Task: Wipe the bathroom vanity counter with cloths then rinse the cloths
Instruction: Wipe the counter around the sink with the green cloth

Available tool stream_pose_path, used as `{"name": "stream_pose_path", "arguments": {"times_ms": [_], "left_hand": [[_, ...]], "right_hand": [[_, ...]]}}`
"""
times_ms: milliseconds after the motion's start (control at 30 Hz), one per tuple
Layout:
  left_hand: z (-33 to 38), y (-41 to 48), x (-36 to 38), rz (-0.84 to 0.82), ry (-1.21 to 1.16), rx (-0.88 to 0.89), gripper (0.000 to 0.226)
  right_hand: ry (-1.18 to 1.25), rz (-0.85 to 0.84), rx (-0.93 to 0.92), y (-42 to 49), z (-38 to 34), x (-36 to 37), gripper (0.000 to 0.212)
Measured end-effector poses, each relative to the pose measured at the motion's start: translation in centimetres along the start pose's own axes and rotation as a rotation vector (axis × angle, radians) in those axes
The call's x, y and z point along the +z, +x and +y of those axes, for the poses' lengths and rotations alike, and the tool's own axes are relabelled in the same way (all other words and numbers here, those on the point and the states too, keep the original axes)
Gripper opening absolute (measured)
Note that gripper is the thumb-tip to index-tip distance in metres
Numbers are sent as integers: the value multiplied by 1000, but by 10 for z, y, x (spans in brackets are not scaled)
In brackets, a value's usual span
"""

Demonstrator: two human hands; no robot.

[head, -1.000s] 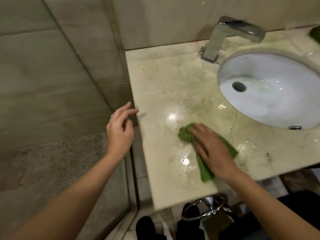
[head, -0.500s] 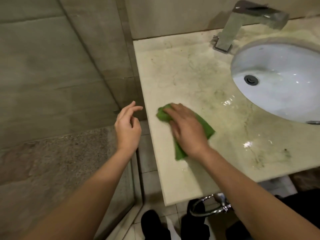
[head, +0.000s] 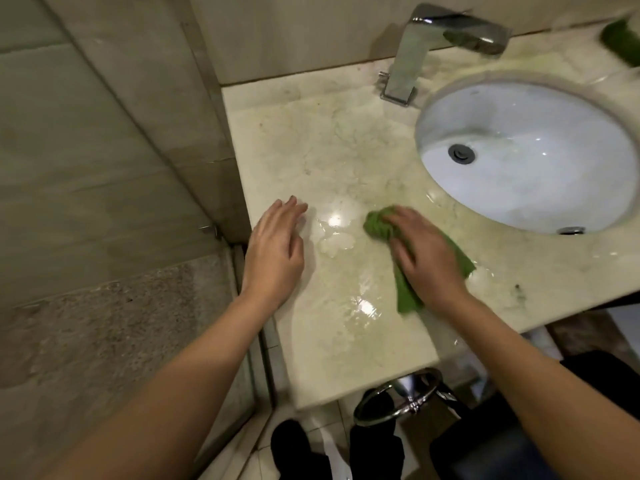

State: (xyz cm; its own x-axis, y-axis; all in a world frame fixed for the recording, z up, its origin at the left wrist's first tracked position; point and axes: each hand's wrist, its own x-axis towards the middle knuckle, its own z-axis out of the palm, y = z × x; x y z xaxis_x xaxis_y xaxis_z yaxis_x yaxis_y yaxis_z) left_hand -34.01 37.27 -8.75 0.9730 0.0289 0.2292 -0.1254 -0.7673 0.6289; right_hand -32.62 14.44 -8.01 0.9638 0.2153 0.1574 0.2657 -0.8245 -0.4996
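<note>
A green cloth (head: 379, 225) lies bunched on the wet beige marble counter (head: 332, 143), left of the sink. My right hand (head: 424, 258) presses flat on top of the cloth, fingers stretched over it. My left hand (head: 277, 247) hovers at the counter's left edge with straight, relaxed fingers and holds nothing. A second green cloth (head: 620, 39) shows blurred at the far right back of the counter.
A white oval sink (head: 519, 188) with a drain is set in the counter at right. A chrome faucet (head: 446, 36) stands behind it. Tiled wall and a glass panel edge are at left. A chrome towel ring (head: 398, 396) hangs under the counter's front edge.
My right hand slid the cloth to the right, away from the counter's left edge. My left hand moved from beside the counter to over its left edge.
</note>
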Motion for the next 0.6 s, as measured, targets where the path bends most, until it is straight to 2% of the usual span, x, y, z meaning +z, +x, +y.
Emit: {"name": "stream_pose_path", "arguments": {"times_ms": [100, 200, 267, 367, 467, 533, 600], "left_hand": [[-5, 1, 10, 7, 128, 28, 46], [-5, -2, 11, -11, 189, 33, 49], [-1, -2, 10, -6, 213, 49, 49], [2, 0, 10, -2, 234, 34, 47], [4, -1, 12, -3, 240, 35, 42], [4, -3, 12, -13, 244, 31, 42], [5, -5, 10, -25, 246, 30, 43]], "right_hand": [[15, 38, 27, 16, -25, 27, 37], [22, -126, -169, -39, -43, 29, 39], [40, -216, -210, -76, -27, 0, 37], [15, -143, -48, -62, 16, -28, 37], [1, 19, 34, -12, 15, -4, 36], [7, 2, -28, -10, -15, 21, 37], [5, -91, -177, -41, -33, 24, 36]]}}
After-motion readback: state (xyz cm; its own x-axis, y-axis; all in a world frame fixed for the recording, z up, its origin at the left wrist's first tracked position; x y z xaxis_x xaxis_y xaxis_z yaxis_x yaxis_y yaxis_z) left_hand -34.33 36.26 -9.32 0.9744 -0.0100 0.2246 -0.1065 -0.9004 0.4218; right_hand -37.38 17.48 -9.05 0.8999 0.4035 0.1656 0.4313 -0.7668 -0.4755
